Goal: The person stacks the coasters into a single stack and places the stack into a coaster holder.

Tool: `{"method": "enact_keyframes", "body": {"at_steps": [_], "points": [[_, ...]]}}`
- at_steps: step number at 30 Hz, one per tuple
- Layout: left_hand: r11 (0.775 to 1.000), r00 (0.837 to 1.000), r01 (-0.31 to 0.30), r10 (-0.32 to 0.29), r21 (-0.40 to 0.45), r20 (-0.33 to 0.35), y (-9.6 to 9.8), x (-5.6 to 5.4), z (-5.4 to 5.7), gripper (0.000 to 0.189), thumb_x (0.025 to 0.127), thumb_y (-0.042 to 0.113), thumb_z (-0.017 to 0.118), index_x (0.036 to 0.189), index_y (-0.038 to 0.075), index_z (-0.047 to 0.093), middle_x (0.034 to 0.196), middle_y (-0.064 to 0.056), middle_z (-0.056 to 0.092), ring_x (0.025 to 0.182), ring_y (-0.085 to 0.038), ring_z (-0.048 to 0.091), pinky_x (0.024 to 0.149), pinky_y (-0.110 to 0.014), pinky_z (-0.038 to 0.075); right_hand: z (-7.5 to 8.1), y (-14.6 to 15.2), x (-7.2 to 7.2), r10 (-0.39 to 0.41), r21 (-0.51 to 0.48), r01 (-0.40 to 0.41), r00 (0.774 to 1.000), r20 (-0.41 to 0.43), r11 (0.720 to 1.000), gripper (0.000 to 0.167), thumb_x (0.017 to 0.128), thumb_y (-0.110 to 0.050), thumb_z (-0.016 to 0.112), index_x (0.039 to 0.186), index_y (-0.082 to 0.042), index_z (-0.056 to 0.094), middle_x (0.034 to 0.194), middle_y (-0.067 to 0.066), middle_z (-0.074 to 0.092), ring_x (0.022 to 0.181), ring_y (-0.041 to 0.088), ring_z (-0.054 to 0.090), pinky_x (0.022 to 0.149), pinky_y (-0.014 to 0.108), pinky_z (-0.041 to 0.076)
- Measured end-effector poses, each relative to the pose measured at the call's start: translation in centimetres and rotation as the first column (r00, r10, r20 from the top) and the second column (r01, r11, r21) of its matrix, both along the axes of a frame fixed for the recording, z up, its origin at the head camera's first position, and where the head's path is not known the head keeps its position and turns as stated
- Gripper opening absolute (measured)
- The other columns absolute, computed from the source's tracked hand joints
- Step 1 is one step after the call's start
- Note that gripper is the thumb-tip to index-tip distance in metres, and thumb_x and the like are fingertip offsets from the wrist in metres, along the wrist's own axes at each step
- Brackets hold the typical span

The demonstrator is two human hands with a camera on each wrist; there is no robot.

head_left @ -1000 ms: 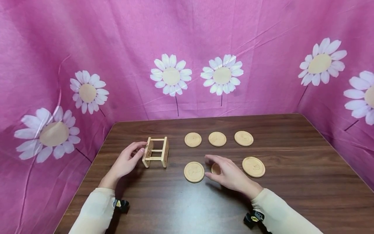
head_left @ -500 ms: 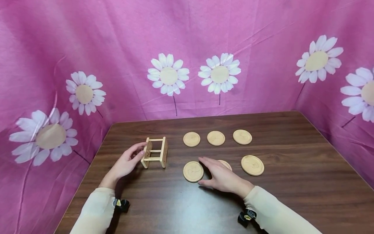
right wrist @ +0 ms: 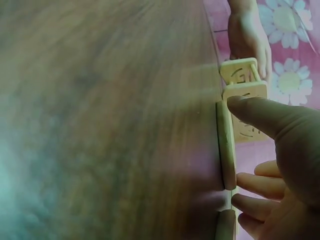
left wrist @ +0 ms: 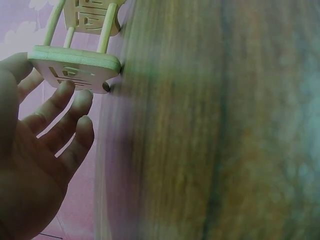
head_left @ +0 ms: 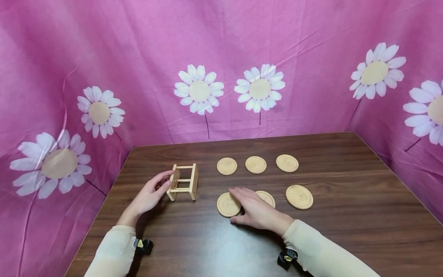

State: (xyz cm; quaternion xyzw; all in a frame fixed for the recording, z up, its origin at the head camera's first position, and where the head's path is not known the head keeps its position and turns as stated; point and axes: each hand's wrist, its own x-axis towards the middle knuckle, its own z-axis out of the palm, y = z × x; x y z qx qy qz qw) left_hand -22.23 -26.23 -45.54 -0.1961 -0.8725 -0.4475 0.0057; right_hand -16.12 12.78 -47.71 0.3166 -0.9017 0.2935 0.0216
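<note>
A small rack of pale wood (head_left: pixel 184 181), with cut-out side panels joined by rods, stands on the left of the table. My left hand (head_left: pixel 149 194) has its fingertips against the rack's outer left panel, its fingers loosely bent, as the left wrist view shows. My right hand (head_left: pixel 254 209) reaches over the right part of a round wooden coaster (head_left: pixel 226 205) in the near row, covering some of it. In the right wrist view the thumb and fingers are spread along this coaster (right wrist: pixel 226 145). Another coaster (head_left: pixel 267 197) is partly hidden behind the right hand.
Nearby lies a coaster (head_left: pixel 299 197) at the right of the near row. The far row has a left coaster (head_left: pixel 227 166), a middle one and a right coaster (head_left: pixel 287 163). A pink flowered cloth (head_left: pixel 228 34) hangs behind the brown table (head_left: pixel 346 238).
The right hand has moved left, off the near row's middle coaster and onto the right part of the left one. The left hand stays at the rack.
</note>
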Motion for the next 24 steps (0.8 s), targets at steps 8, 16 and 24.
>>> {"method": "enact_keyframes", "body": {"at_steps": [8,16,24], "points": [[1.000,1.000,0.016,-0.016,0.011,0.000,-0.1,-0.1,-0.6,0.040,0.113,0.012,0.056,0.152,0.005,0.057,0.121,-0.022,0.070,0.092,-0.005,0.060,0.076,-0.025,0.050,1.4,-0.9,0.5,-0.030,0.106,0.024,0.998,0.051,0.994,0.082,0.089,-0.026,0.089,0.151,0.012,0.051,0.153,0.030,0.057,0.146,0.049,0.052,0.122,0.062,0.040],[1.000,1.000,0.024,-0.024,-0.001,0.007,-0.1,-0.2,-0.3,0.041,0.113,0.013,0.057,0.153,0.005,0.056,0.122,-0.022,0.071,0.096,-0.007,0.061,0.079,-0.025,0.050,1.5,-1.1,0.5,-0.048,0.131,0.046,0.999,0.013,0.990,0.078,0.088,-0.025,0.089,0.148,0.012,0.055,0.149,0.030,0.061,0.143,0.046,0.056,0.119,0.059,0.044],[0.999,0.999,0.033,-0.033,-0.006,0.036,0.1,0.0,0.6,0.043,0.112,0.014,0.057,0.154,0.003,0.055,0.130,-0.024,0.072,0.108,-0.018,0.065,0.088,-0.027,0.052,1.9,-0.7,0.4,-0.065,0.103,0.063,0.998,0.019,0.993,0.076,0.087,-0.026,0.090,0.146,0.010,0.058,0.147,0.029,0.062,0.139,0.045,0.060,0.116,0.057,0.048]]}}
